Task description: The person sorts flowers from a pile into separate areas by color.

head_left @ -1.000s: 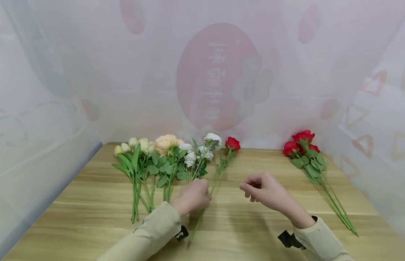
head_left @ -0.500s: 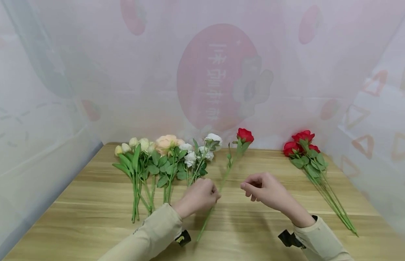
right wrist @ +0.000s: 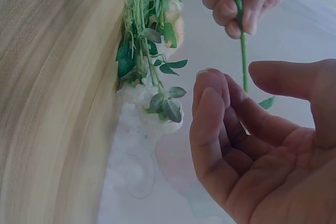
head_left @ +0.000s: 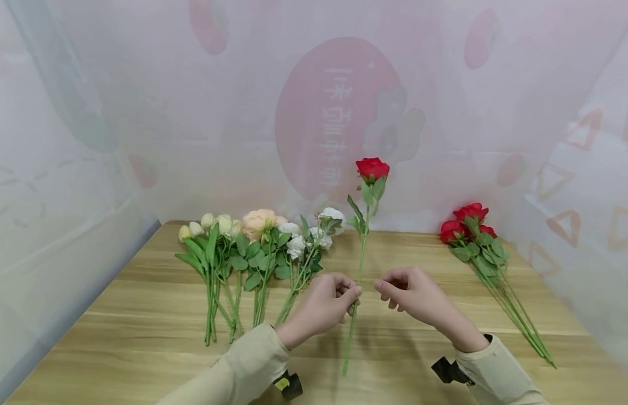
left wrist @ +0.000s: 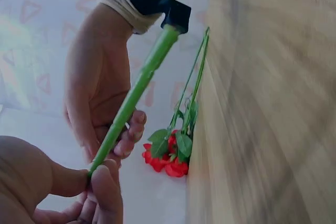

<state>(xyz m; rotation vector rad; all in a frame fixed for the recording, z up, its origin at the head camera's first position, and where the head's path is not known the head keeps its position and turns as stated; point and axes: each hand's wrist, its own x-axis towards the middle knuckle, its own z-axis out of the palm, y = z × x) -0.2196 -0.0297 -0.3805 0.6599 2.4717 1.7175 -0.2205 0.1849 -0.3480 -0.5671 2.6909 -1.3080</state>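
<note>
A single red rose stands almost upright above the table, its bloom against the backdrop. My left hand pinches its green stem between thumb and fingers, partway down; in the left wrist view the stem runs up from the fingertips. Just right of the stem is my right hand, its fingers loosely curved, a gap between thumb and fingertips. Nothing lies in that hand in the right wrist view, where the stem passes behind it.
Several red roses lie together at the table's right. Left of centre lie yellow-white tulips, peach flowers and white flowers, stems toward me. A printed cloth backdrop rises behind the wooden table.
My left hand has moved right and turned, bringing the rose from a slant to nearly upright with its bloom higher. The right hand has stayed in place.
</note>
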